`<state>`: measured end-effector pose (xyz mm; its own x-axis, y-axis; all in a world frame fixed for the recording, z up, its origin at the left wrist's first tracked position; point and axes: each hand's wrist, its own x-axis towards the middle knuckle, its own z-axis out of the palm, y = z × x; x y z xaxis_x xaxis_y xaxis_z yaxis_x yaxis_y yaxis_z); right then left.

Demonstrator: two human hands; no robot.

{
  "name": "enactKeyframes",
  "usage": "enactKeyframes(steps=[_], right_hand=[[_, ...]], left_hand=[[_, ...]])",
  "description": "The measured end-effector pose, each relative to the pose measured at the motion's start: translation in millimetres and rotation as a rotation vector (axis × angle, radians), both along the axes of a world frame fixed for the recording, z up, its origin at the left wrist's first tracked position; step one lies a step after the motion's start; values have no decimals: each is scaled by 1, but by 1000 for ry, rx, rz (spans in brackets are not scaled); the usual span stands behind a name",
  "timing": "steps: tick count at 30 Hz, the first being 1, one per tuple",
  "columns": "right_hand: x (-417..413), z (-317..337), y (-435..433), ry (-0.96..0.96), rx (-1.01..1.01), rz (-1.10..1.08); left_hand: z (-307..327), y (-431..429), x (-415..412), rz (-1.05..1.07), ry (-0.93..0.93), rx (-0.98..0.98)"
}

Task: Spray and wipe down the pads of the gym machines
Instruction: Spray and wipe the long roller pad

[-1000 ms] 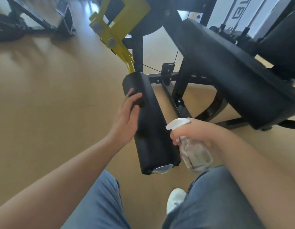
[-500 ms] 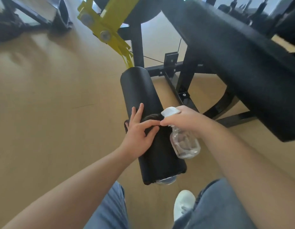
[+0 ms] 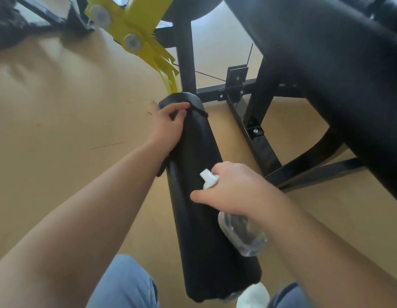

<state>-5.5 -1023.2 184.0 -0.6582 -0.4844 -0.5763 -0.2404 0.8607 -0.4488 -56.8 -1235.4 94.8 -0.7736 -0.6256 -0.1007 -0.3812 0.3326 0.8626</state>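
A long black roller pad (image 3: 199, 196) runs from my knees toward a yellow bracket (image 3: 130, 34). My left hand (image 3: 166, 127) sits at the pad's far end and holds a black cloth (image 3: 194, 106) against it, thumb on top and fingers round the far side. My right hand (image 3: 235, 190) grips a clear spray bottle (image 3: 244, 236) by its white head, just to the right of the pad's middle. The bottle's body hangs down beside the pad. A wide black bench pad (image 3: 337, 74) slopes across the upper right.
The machine's black steel frame (image 3: 260, 147) stands on the wooden floor between the roller and the bench pad. Another machine's base (image 3: 48, 16) lies at the far left. My blue-jeaned knees and a white shoe (image 3: 253, 295) are at the bottom.
My left hand has slid the cloth along the roller from its middle up to the far end. The right hand with the bottle stays beside the pad; the view has moved closer.
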Motion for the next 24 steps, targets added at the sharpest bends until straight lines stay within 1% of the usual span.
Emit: enactKeyframes(steps=[2, 4, 8, 11, 17, 18, 21, 24], right_hand=[[0, -1, -2, 28, 13, 20], [-3, -1, -1, 32, 9, 17], [-8, 1, 1, 26, -8, 1], [-7, -1, 4, 18, -33, -20], [-10, -1, 10, -27, -98, -111], [-11, 0, 11, -39, -108, -114], [-11, 1, 15, -105, -146, -135], [-11, -3, 24, -153, -163, -158]], left_hand=[[1, -16, -22, 33, -18, -14], [2, -26, -39, 84, -5, 13], [5, -23, -37, 99, 44, 93], [3, -5, -10, 59, 37, 85], [-22, 51, 92, -32, 183, 130], [-25, 63, 108, -74, 209, 113], [-31, 92, 151, -177, 268, -45], [-32, 114, 182, -282, 254, -169]])
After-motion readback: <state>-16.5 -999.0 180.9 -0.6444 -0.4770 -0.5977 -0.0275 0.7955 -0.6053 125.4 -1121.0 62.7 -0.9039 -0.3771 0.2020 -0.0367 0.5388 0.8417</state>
